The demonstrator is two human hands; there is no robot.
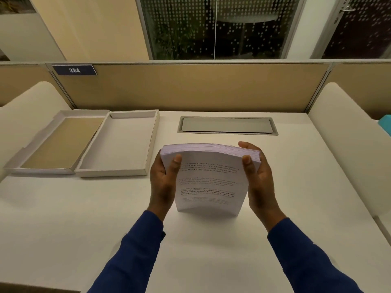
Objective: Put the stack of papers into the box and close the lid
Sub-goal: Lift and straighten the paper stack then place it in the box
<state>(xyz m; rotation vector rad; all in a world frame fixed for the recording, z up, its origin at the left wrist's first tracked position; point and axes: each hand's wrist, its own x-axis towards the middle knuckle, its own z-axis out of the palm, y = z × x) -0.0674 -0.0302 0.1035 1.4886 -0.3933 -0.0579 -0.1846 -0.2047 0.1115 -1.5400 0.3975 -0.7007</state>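
A thick stack of printed white papers [211, 180] stands tilted on its bottom edge on the desk's middle. My left hand [163, 182] grips its left side and my right hand [258, 178] grips its right side, thumbs on the top sheet. To the left lies the open box [152, 142], a shallow grey tray with nothing inside. Its lid [31, 157] lies flat beside it further left, inner brown face up and touching the box's left wall.
A white desk [105, 218] with a metal cable hatch [227, 125] behind the papers. A tan partition [190, 87] with a "384" plate closes the back. Padded side dividers stand at left and right. A teal object [385, 123] shows at the far right.
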